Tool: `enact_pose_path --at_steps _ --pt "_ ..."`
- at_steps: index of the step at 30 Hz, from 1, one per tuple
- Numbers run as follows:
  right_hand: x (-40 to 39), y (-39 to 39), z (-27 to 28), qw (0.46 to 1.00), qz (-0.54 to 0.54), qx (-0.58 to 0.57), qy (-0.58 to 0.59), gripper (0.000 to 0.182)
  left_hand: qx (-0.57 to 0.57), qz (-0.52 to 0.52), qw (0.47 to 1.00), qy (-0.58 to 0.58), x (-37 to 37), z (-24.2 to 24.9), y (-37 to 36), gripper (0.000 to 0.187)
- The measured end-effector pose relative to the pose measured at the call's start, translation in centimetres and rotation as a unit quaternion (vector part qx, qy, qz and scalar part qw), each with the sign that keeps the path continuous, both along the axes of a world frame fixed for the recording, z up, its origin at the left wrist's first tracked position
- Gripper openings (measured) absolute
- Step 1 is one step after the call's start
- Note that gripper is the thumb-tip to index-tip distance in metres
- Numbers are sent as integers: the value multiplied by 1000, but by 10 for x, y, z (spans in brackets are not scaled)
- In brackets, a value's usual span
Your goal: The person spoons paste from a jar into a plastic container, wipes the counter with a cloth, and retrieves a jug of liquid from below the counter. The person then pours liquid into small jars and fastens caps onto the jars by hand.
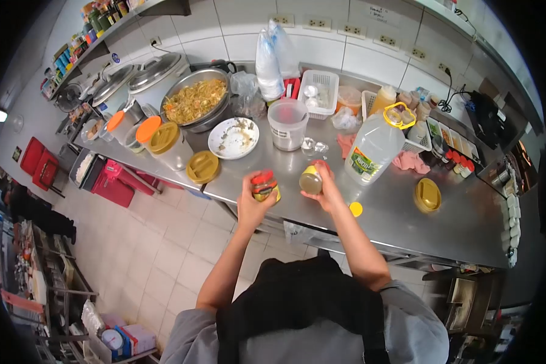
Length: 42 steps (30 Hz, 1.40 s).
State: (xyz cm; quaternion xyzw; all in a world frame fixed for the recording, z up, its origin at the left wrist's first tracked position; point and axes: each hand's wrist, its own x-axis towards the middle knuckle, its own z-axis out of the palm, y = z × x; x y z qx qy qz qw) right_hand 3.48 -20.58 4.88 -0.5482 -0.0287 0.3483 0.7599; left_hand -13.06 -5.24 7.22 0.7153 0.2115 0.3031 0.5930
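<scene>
My left hand (252, 205) is wrapped round a small jar (265, 187) with a red lid and a yellow label, held above the steel counter's front edge. A second small jar (310, 181), tipped so that its pale round end faces me, is gripped by my right hand (329, 193); a bit of red shows at its far end. Beyond the hands stands an open clear plastic bucket (287, 126). Right of my right hand is a large clear jug (375, 145) with a yellow handle and green label. A yellow cap (356, 209) lies near my right forearm.
Left on the steel counter (382, 224) are a metal bowl of noodles (195, 100), a soiled white plate (218, 149), a gold lid (203, 167) and lidded containers. Another gold lid (428, 195) lies right. White baskets (318, 91) and sauce bottles line the back.
</scene>
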Motion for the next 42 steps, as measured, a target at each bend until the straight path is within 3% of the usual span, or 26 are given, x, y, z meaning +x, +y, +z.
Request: enact_pose_path --at_steps 3,4,6,10,13,14,16,18,19,22,23,26,28,29,31,33,36,37,40,42 --pt "5 11 -17 985 -60 -71 -147 67 188 43 981 -9 -1 4 -2 63" --pt "5 8 -27 958 -54 -117 -255 67 257 53 965 -1 -7 5 -5 63" --pt "9 7 -32 863 -41 -199 -462 67 288 59 956 7 -6 2 -4 64" --pt "14 14 -37 804 -45 -204 -556 61 319 60 946 8 -3 5 -10 65" --pt "27 14 -52 813 24 -234 -533 65 322 69 943 51 -7 11 -12 67" --pt "26 12 -57 751 2 -277 -600 72 281 63 957 38 -7 8 -10 67" --pt "-5 4 -13 604 -42 -353 -713 85 197 52 979 13 -7 -3 -7 68" --pt "-24 1 26 763 148 -166 -607 96 95 25 995 23 -10 12 -12 69" --pt "-32 1 38 814 237 -67 -526 102 43 9 999 27 -11 19 -15 69" --pt "-51 13 53 825 256 -10 -503 103 -12 -63 997 49 -14 25 -17 78" --pt "-53 16 57 838 294 -5 -461 95 -31 -62 997 31 -15 24 -18 77" --pt "-40 31 30 857 278 52 -431 86 -101 -47 994 -15 -21 18 -15 76" --pt "-33 50 30 975 162 68 -137 78 -168 -19 985 -34 -28 15 -10 73" --pt "-31 56 31 993 95 74 19 73 -158 26 986 -50 -32 15 -12 71" --pt "-34 51 42 972 183 124 80 67 -132 116 981 -87 -39 22 -12 68" --pt "-40 49 62 947 259 162 99 59 -133 140 978 -85 -45 11 3 66" --pt "-3 77 41 941 182 222 181 61 -153 146 975 -67 -62 4 -7 61" --pt "-8 79 44 961 152 172 155 50 -152 142 976 -68 -63 9 -3 60" --pt "-54 53 78 958 231 159 56 38 -52 119 988 -85 -66 5 -4 57" --pt "-28 69 33 959 197 170 111 47 -58 90 990 -92 -70 -1 -9 55"
